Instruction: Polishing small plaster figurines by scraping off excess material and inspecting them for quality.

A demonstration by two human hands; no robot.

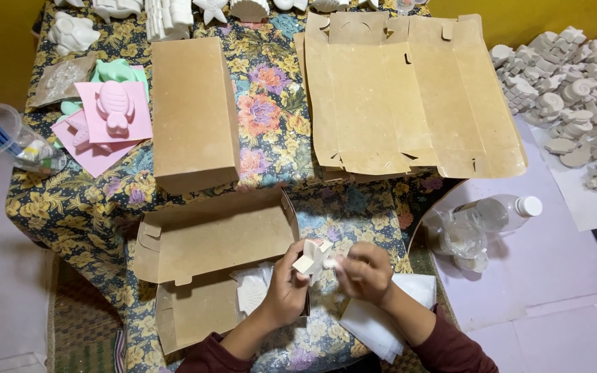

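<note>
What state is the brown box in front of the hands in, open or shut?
Open. The brown box has its lid flap folded back, and a white shell-shaped piece shows inside it, just left of the left hand.

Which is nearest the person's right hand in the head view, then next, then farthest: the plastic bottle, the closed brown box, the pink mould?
From the right hand:
1. Plastic bottle, lying to its right.
2. Closed brown box, up and left.
3. Pink mould, far left on the table.
</note>
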